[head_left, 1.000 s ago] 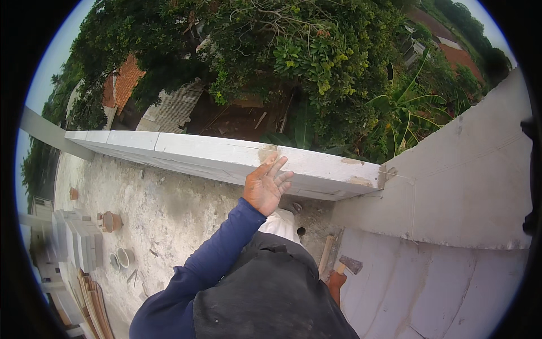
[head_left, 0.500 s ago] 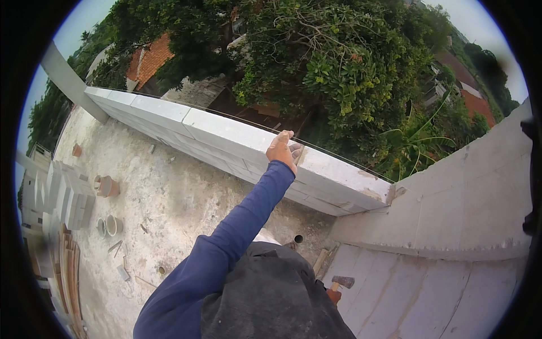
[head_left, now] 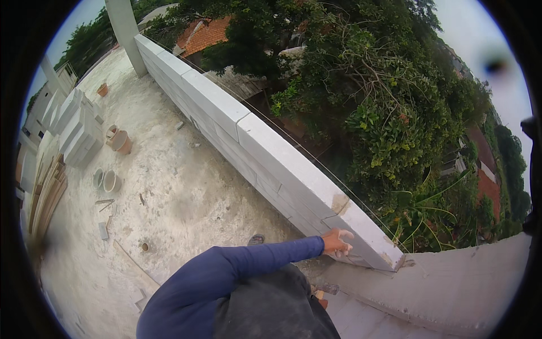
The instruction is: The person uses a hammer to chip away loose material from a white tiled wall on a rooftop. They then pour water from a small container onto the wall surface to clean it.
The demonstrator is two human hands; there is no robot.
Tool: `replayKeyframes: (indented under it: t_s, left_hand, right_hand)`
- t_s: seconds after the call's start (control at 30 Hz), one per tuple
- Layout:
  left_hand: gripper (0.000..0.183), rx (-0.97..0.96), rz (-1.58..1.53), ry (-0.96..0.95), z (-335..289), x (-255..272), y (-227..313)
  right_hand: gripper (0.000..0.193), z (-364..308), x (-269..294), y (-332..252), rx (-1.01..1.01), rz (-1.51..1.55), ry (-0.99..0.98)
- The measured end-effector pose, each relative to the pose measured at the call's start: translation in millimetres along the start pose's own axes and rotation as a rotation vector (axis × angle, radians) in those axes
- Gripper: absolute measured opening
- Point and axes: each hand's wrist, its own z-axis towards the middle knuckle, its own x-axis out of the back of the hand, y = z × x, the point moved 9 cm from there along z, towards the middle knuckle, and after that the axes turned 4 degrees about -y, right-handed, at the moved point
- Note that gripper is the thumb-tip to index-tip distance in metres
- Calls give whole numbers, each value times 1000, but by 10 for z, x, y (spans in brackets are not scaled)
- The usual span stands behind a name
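My left hand [head_left: 337, 243] is at the inner face of a low wall of white lightweight blocks [head_left: 291, 153], close to its right end. Its fingers are curved and apart, holding nothing; I cannot tell whether they touch the block. Low by my body, my right hand [head_left: 323, 303] is mostly hidden behind my dark clothing and grips a mallet [head_left: 329, 288] with a greyish head. A patch of mortar [head_left: 340, 204] marks a joint on the wall's top. Along the outer edge runs a thin taut string [head_left: 333, 175].
A grey wall [head_left: 451, 282] meets the block wall at right; a concrete column [head_left: 125, 37] stands at its far end. Stacked blocks [head_left: 82, 133], buckets [head_left: 112, 182], planks [head_left: 46, 195] and a pipe stub [head_left: 145, 247] are on the concrete floor [head_left: 186, 198]. Trees [head_left: 384, 96] grow beyond.
My left hand has moved from the wall's top down to its inner face, nearer the right end. The view has turned, so the wall slants more steeply. The mallet is still in my right hand.
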Motion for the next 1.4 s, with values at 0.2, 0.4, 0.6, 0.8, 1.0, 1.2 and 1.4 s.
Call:
replayKeyframes:
  t_s: [0.2,0.4,0.6,0.8,1.0,1.2,1.4]
  left_hand:
    - [90,-333,-667,475,-808,1993,889]
    - [79,-462,-387,398,-1933,2715,1868]
    - [41,-481,-440,669,-3162,3176,1570]
    - [36,-398,-670,1013,-4166,3827,934]
    - [40,-479,-849,1297,-5179,4897,329]
    - [28,-377,-1095,1686,-6231,6332,-1437]
    - [32,-320,-1703,2048,-7471,6115,-3830]
  right_hand:
    - [30,209,-934,-1304,142,-225,-172]
    - [32,341,-1932,-2383,262,-455,-318]
    - [34,595,-2763,-3046,387,-633,-476]
    - [49,353,-3491,-4089,364,-856,-601]
    - [53,-23,-4857,-5223,506,-1192,-647]
    - [57,-631,-6653,-6459,760,-1480,-671]
    - [67,-1525,-8219,-7811,869,-1750,-723]
